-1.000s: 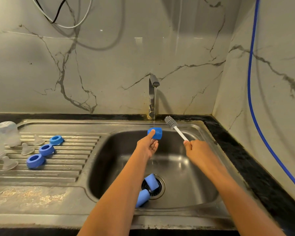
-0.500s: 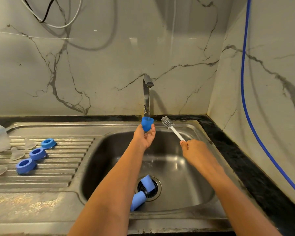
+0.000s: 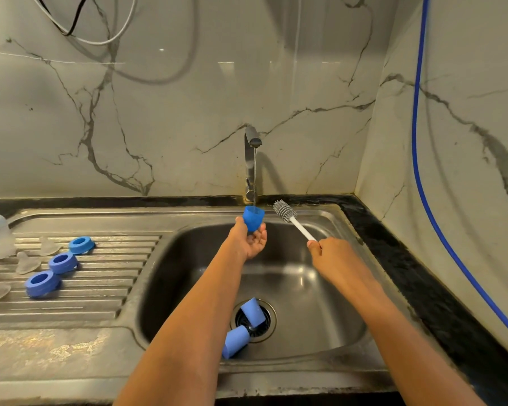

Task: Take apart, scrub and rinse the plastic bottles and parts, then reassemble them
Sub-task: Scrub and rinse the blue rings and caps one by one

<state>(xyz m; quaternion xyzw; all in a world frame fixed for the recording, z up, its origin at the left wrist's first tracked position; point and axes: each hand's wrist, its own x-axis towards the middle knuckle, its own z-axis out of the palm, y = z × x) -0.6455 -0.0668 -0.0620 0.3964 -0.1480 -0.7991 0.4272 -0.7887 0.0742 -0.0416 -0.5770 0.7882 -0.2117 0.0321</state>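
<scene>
While left hand (image 3: 251, 244) pinches blue cap (image 3: 253, 218) beneath running tap (image 3: 250, 159), right hand (image 3: 333, 256) grips brush (image 3: 285, 211) — rinse step; next, probably: brush into cap mouth.

Basin (image 3: 320, 288): right half of floor offers passage. Two blue caps (image 3: 235, 344) obstruct the drain, near centre. Tap (image 3: 249, 165) stands far centre. Blue rings (image 3: 60, 262) and clear teats (image 3: 27, 262) crowd the left drainboard (image 3: 100, 288).
</scene>
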